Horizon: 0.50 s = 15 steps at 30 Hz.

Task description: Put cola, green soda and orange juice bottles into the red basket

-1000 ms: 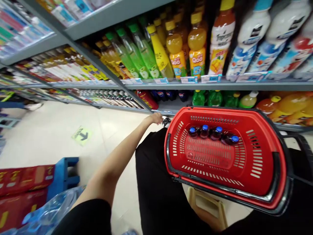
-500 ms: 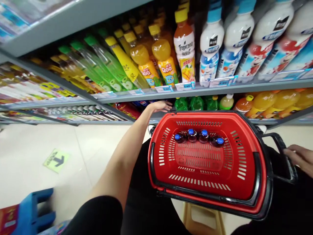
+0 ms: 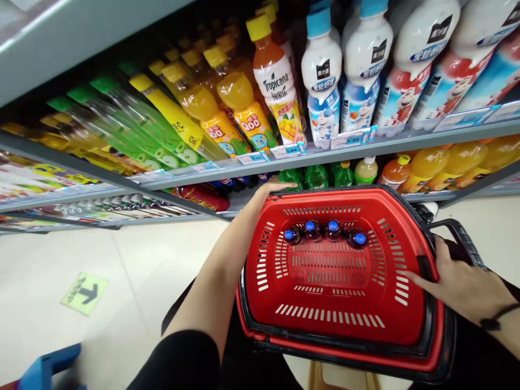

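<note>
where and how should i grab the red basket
I'd take the red basket by its rim at the two short ends, coming from left and right: it is long and open-topped, so gripping opposite ends should help keep it steady under the blue-capped bottles.

A tall shelving unit of grey painted metal [image 3: 93, 40] runs slantwise across the scene, its thick upper ledge catching a pale sheen near the left edge. Below, a narrow grey metal shelf lip [image 3: 406, 142] carries small white-and-blue rectangular price labels [image 3: 351, 140]; the recess behind sinks into shadow. Glossy cream floor tiles [image 3: 162, 246], thinly seamed, reflect soft light. On them lies a square yellow-green floor sticker [image 3: 85, 292] (its dark arrow points rightward). A blue plastic stand [image 3: 49, 363] is cropped at lower left.
</note>
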Each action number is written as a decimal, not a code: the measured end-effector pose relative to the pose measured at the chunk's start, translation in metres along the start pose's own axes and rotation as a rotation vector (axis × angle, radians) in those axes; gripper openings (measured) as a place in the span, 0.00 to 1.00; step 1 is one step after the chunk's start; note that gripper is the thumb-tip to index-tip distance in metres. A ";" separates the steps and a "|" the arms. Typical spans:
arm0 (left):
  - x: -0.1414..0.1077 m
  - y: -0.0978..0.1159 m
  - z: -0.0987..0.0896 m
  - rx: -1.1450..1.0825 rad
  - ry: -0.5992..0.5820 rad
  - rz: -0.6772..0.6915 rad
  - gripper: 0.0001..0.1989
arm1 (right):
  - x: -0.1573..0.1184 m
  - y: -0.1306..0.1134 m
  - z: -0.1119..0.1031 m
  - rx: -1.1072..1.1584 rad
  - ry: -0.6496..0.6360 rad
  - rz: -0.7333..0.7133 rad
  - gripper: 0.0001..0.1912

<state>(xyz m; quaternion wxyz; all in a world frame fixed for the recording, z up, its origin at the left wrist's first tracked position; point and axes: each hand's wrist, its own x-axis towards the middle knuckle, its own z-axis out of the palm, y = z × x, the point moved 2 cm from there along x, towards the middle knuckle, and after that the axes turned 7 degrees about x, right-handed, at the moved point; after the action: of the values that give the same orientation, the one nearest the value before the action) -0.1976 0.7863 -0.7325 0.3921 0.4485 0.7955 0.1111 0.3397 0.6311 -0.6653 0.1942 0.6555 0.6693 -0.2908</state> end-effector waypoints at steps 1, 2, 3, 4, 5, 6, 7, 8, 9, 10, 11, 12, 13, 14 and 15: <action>0.002 -0.003 -0.001 0.001 0.009 -0.016 0.32 | 0.001 -0.002 0.004 -0.006 -0.021 0.010 0.54; 0.002 -0.006 -0.002 -0.003 0.010 -0.037 0.32 | 0.003 -0.002 0.006 -0.004 -0.018 0.005 0.53; 0.002 -0.010 -0.002 -0.014 0.003 -0.060 0.31 | 0.005 -0.002 0.007 0.006 -0.010 -0.003 0.50; 0.001 -0.015 -0.003 -0.030 -0.012 -0.083 0.30 | 0.007 -0.001 0.008 0.026 -0.010 -0.011 0.48; -0.001 -0.019 -0.004 -0.052 -0.030 -0.101 0.28 | 0.010 0.001 0.008 0.043 -0.015 -0.014 0.46; -0.004 -0.022 -0.006 -0.080 -0.044 -0.110 0.27 | 0.012 0.003 0.008 0.056 -0.019 -0.017 0.45; -0.007 -0.025 -0.007 -0.111 -0.051 -0.112 0.27 | 0.013 0.005 0.007 0.061 -0.020 -0.022 0.46; -0.011 -0.028 -0.008 -0.145 -0.051 -0.109 0.27 | 0.015 0.007 0.005 0.057 -0.019 -0.027 0.46; -0.016 -0.031 -0.010 -0.180 -0.043 -0.103 0.27 | 0.016 0.009 0.003 0.043 -0.015 -0.033 0.47; -0.021 -0.034 -0.010 -0.214 -0.031 -0.098 0.28 | 0.016 0.011 0.001 0.022 -0.008 -0.040 0.48; -0.026 -0.037 -0.011 -0.246 -0.017 -0.097 0.29 | 0.017 0.012 -0.001 0.001 -0.004 -0.048 0.48; -0.032 -0.041 -0.010 -0.276 -0.003 -0.100 0.28 | 0.018 0.014 -0.003 -0.018 -0.007 -0.051 0.48; -0.038 -0.045 -0.009 -0.304 0.009 -0.106 0.27 | 0.019 0.016 -0.004 -0.031 -0.015 -0.050 0.48; -0.044 -0.049 -0.007 -0.329 0.024 -0.113 0.25 | 0.020 0.018 -0.005 -0.034 -0.021 -0.050 0.48; -0.050 -0.053 -0.005 -0.351 0.042 -0.120 0.23 | 0.021 0.019 -0.007 -0.030 -0.021 -0.055 0.47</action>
<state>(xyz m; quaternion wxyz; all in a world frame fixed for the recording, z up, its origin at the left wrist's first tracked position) -0.2200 0.7172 -0.7312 0.4537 0.3224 0.7971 0.2341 0.3583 0.6509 -0.6764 0.2030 0.6307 0.6894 -0.2929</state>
